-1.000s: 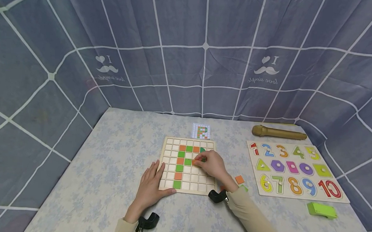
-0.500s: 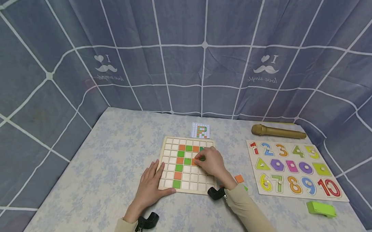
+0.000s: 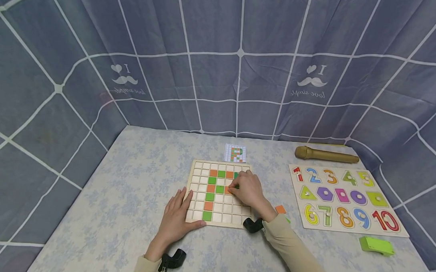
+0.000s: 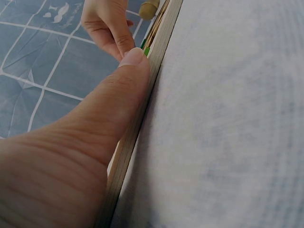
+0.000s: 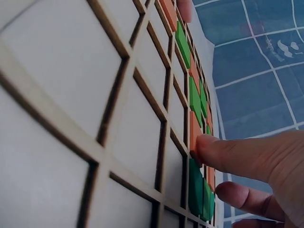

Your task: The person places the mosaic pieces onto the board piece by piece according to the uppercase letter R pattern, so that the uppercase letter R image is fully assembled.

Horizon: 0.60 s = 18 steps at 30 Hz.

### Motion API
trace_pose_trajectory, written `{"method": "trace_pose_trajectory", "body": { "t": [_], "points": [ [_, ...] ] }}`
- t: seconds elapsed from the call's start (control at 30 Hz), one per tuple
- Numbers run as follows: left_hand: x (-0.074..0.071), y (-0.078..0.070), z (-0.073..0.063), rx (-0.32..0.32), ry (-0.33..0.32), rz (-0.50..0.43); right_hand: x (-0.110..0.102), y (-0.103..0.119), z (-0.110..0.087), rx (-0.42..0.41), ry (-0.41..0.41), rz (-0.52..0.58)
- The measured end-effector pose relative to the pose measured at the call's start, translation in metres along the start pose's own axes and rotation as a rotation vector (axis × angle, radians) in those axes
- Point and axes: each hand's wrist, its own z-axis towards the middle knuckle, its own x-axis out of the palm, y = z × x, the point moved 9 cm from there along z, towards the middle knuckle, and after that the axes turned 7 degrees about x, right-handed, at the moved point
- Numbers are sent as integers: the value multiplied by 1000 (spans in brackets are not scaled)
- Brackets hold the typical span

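Observation:
A square wooden grid board point(image 3: 227, 219) lies on the cloth, with orange and green tiles in some cells. My left hand point(image 3: 175, 216) rests with fingers spread at its front left corner, the thumb along the front edge. My right hand point(image 3: 248, 190) is over the board's right half. In the right wrist view its thumb touches an orange tile point(image 5: 194, 128) lying in a cell, while the other fingertips stay apart from that tile. Dark green rounded tiles point(image 5: 195, 187) sit beside it, partly covered by the hand in the head view.
Behind the board lies a small pattern card point(image 3: 235, 153). To the right are a gold microphone point(image 3: 327, 155), a number puzzle board point(image 3: 330, 228) and a bright green block point(image 3: 377, 245). A loose orange tile point(image 3: 280, 209) and green tile point(image 3: 288, 220) lie by the right wrist.
The right hand stays over the same cell and its fingers shift slightly; the orange tile under the thumb shows a little less covered. The left hand has not moved.

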Motion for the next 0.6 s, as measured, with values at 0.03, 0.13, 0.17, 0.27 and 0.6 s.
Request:
{"method": "trace_pose_trajectory", "body": {
  "t": [0.03, 0.13, 0.17, 0.27, 0.6],
  "points": [
    [0, 0, 0, 1, -1, 0, -1, 0, 0, -2, -6, -1],
    [0, 0, 0, 2, -4, 1, -1, 0, 1, -5, -8, -3],
    [0, 0, 0, 3, -4, 0, -1, -1, 1, -4, -3, 1],
    [0, -1, 0, 5, -4, 3, 0, -1, 1, -3, 14, 13],
    [1, 1, -1, -4, 7, 3, 3, -3, -6, -36, 19, 66]
  ]
}}
